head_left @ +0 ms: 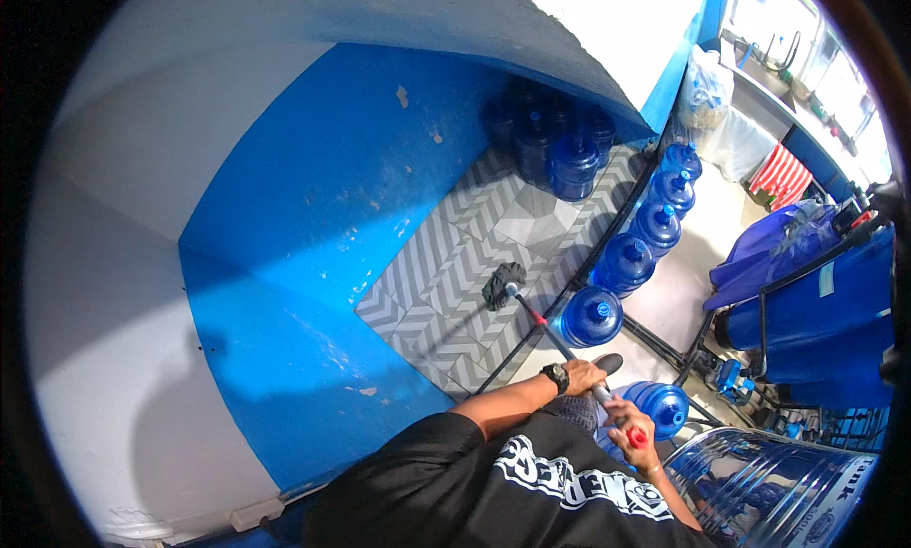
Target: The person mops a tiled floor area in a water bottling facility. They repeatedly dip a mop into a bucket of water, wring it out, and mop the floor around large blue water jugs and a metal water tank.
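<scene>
My left hand (585, 377), with a black watch at its wrist, is closed around the shaft of a mop (557, 340). Lower on the same handle, near its red end, my right hand (632, 428) grips too. The dark grey mop head (504, 285) rests on grey chevron-patterned floor tiles (455, 263). Just right of the mop stands a blue water jug (592, 316) with a capped neck. Another blue jug (658, 408) is beside my right hand.
More blue jugs (623, 263) line the tiles' right edge, beside black pipes (648, 338). Several jugs (574, 165) stand in the shaded far corner. A blue-painted wall (320, 192) bounds the left. A shiny metal tank (761, 484) is at lower right, below large blue tanks (825, 320).
</scene>
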A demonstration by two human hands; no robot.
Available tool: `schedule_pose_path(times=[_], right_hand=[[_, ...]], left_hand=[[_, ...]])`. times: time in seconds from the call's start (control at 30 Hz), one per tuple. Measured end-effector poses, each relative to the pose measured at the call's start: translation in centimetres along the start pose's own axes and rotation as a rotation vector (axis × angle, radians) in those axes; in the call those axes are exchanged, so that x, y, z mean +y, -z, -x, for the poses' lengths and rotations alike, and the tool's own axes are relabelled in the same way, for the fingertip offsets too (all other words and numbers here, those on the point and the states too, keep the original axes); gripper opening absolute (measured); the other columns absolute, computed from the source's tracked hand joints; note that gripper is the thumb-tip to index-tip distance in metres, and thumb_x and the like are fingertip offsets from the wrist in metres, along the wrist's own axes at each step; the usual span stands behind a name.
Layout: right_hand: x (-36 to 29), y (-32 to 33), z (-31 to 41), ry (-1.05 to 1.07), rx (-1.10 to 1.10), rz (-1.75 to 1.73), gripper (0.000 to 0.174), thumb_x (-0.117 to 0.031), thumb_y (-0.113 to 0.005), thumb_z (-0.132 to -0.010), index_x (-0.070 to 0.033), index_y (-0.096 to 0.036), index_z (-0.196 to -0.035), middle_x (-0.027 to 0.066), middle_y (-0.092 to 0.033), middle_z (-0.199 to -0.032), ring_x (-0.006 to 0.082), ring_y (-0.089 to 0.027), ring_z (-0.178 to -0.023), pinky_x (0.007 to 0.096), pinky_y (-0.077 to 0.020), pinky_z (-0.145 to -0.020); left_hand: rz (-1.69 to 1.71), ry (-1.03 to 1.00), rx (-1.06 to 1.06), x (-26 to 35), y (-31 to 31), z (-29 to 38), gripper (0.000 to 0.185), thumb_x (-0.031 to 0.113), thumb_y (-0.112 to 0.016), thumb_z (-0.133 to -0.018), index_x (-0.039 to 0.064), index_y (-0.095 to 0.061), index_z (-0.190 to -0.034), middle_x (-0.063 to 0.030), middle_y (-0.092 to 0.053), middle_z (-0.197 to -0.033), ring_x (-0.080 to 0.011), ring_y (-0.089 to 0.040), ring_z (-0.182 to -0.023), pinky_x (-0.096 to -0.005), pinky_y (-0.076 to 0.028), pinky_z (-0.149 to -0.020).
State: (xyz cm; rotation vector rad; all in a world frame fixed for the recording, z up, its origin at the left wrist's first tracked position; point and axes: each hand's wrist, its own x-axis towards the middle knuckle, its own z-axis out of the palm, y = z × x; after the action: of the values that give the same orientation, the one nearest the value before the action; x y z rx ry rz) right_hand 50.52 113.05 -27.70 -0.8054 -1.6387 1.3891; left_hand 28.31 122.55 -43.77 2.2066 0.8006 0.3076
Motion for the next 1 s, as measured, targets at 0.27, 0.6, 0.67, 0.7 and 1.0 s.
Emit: schedule_pose_path(times=[0.27, 0.6, 0.67, 0.7, 1.0], right_hand=[[16.9, -7.6, -16.1, -0.104, 0.005, -0.019, 0.025, -0.013, -0.069, -0.101, -0.006, -0.055, -0.081, 0.0127, -0.072, -0.11, 0.0231, -0.066, -0.113, 0.0395, -0.046, -0.109], [23.7, -18.2, -30.8, -0.175, -0.097, -0.09, 0.026, -0.02, -0.08, -0.097, -0.007, -0.061, -0.086, 0.0122, -0.067, -0.126, 0.0198, -0.055, -0.132, 0.0326, -0.0427, -0.103], [22.4, -17.9, -28.3, -0.073, -0.183, -0.037, 0.024, -0.018, -0.081, -0.096, -0.007, -0.061, -0.088, 0.0121, -0.064, -0.134, 0.018, -0.057, -0.126, 0.0319, -0.0434, -0.102], [21.6, -17.1, -26.5, -0.089, -0.229, -0.038, 0.023, -0.018, -0.08, -0.096, -0.007, -0.061, -0.088, 0.0116, -0.064, -0.134, 0.017, -0.057, -0.124, 0.0317, -0.0435, -0.101], [2.9, -4.4, -12.8, -0.195, -0.214, 0.098, 0.028, -0.02, -0.077, -0.098, -0.004, -0.059, -0.084, 0.02, -0.063, -0.141, 0.0344, -0.051, -0.143, 0.0471, -0.0372, -0.117]], left_hand=[[-0.25, 0.86, 0.197, -9.6, 10.0, 6.0, 0.044, 0.03, -0.077, -0.088, 0.014, -0.067, -0.128, -0.0149, -0.066, -0.136, -0.0368, -0.062, -0.127, -0.0509, -0.05, -0.106], [0.092, 1.079, 0.454, -7.8, 10.3, 18.9, 0.06, 0.034, -0.078, -0.091, 0.01, -0.058, -0.143, -0.0255, -0.065, -0.135, -0.0421, -0.06, -0.129, -0.0511, -0.047, -0.112], [0.097, 1.025, 0.506, -6.6, 7.6, 19.0, 0.072, 0.031, -0.079, -0.089, 0.012, -0.049, -0.152, -0.0289, -0.056, -0.143, -0.0442, -0.055, -0.135, -0.0505, -0.045, -0.115], [0.101, 1.007, 0.544, -6.3, 6.6, 18.6, 0.077, 0.028, -0.081, -0.087, 0.013, -0.045, -0.154, -0.0296, -0.052, -0.146, -0.045, -0.052, -0.137, -0.0503, -0.044, -0.116], [0.004, 0.366, 0.921, -3.2, 3.6, 8.2, 0.084, 0.018, -0.09, -0.076, 0.018, -0.048, -0.149, -0.0202, -0.049, -0.139, -0.0426, -0.058, -0.123, -0.0496, -0.052, -0.104]])
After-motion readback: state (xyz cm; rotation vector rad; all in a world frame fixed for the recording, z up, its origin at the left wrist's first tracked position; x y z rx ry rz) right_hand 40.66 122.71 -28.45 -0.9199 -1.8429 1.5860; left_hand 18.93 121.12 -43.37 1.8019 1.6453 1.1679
